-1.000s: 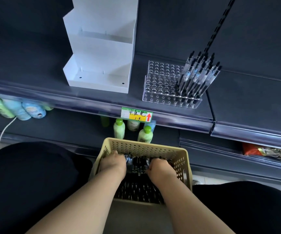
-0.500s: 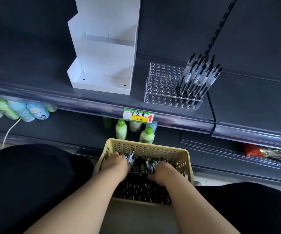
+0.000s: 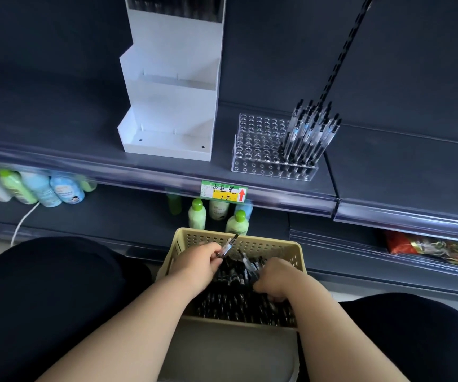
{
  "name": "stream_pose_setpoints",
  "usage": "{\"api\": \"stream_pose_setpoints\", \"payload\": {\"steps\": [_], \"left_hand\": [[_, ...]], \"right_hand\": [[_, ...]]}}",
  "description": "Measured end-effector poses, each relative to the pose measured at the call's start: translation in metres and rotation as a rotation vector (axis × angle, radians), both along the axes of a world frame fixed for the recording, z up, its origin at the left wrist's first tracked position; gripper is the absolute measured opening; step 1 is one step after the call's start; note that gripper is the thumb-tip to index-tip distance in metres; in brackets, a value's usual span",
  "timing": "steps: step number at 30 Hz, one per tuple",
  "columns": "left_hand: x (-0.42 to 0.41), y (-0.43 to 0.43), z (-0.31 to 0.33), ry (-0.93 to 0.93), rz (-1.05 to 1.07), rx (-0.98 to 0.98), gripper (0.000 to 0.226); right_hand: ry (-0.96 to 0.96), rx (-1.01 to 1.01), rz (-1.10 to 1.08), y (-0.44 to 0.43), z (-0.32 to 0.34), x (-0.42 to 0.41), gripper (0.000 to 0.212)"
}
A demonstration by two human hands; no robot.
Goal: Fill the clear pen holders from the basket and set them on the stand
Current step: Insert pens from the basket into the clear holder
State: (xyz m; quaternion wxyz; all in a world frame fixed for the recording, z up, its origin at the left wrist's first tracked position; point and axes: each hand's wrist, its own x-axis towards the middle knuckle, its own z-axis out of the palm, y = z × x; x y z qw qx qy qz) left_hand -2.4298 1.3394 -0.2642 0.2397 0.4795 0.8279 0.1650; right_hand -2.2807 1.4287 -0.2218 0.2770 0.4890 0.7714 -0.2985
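A beige perforated basket (image 3: 250, 242) full of black-and-clear pens (image 3: 233, 299) sits between my knees. My left hand (image 3: 197, 264) holds pens (image 3: 229, 244) lifted above the pile, tips pointing up and right. My right hand (image 3: 274, 279) is curled down among the pens in the basket and grips some. On the dark shelf above, a clear pen holder (image 3: 258, 150) with many holes stands with several pens (image 3: 309, 133) upright in its right part. A white stepped stand (image 3: 171, 106) is to its left, its two lower tiers empty.
A yellow and green price label (image 3: 223, 191) hangs on the shelf edge (image 3: 84, 166). Green and blue bottles (image 3: 197, 215) stand on the lower shelf behind the basket and more bottles (image 3: 43, 187) at left. Red snack packs (image 3: 429, 248) lie at lower right. A white cable (image 3: 22, 220) runs down at left.
My left hand has risen out of the pile with pens in it. My right hand has slid back towards me in the basket. The view has tilted up, showing more of the stand.
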Motion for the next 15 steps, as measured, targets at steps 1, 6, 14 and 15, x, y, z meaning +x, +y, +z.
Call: {"api": "stream_pose_setpoints", "payload": {"steps": [1, 6, 14, 15], "left_hand": [[0.002, 0.000, 0.005, -0.004, -0.006, 0.052, 0.012], [0.010, 0.007, 0.039, -0.028, 0.034, 0.305, 0.010], [0.018, 0.030, 0.094, -0.184, 0.076, 0.561, 0.014], [0.017, 0.033, 0.099, -0.197, 0.081, 0.584, 0.013]], "right_hand": [[0.037, 0.017, -0.010, 0.000, 0.004, 0.001, 0.018], [0.309, 0.182, -0.086, 0.002, 0.029, 0.004, 0.039], [0.741, 0.368, -0.258, 0.011, 0.078, -0.001, 0.018], [0.778, 0.419, -0.266, 0.013, 0.084, -0.001, 0.019]]}}
